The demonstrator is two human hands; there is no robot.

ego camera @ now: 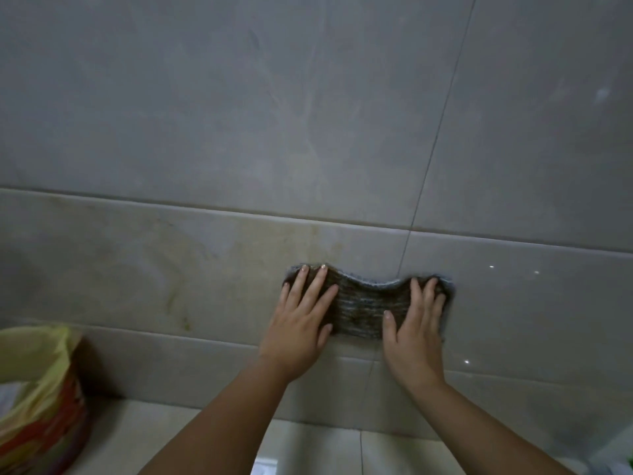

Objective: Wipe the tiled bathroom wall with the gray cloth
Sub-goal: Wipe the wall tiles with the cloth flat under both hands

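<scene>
The gray cloth (368, 305) is spread flat against the tiled bathroom wall (239, 132), low on a pale tile band. My left hand (301, 323) presses its left end with fingers splayed and pointing up. My right hand (416, 332) presses the right end the same way, its thumb lying on the cloth's middle. The cloth's top edge sags between the two hands. Both palms lie flat on the cloth rather than gripping it. Yellowish streaks mark the tile to the left of the cloth.
A bin lined with a yellow plastic bag (37, 389) stands at the lower left beside the wall. Pale floor tiles (308, 447) run below the wall. A vertical grout line (438, 132) crosses the wall just above the cloth.
</scene>
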